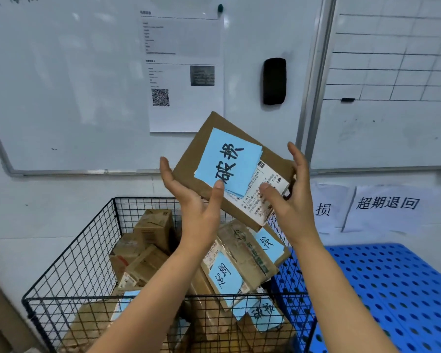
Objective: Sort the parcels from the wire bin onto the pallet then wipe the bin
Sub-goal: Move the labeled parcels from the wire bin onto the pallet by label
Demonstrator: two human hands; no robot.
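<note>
Boxes (150, 233) crowd the wire bin (69, 266) at left. Above it the left hand (196, 200) pinches the blue-tagged parcel (233, 171), thumb on front; the right hand (293, 200) grips its other edge. Best bet: read the tag (229, 154), then carry it level to the blue pallet (392, 289) at right.

Both bare forearms reach up and forward, palms turned toward each other. The left hand (196, 200) pinches the parcel (191, 159), thumb on top, fingers beneath. The right hand (294, 200) pinches its opposite side, fingers seemingly spread behind.
</note>
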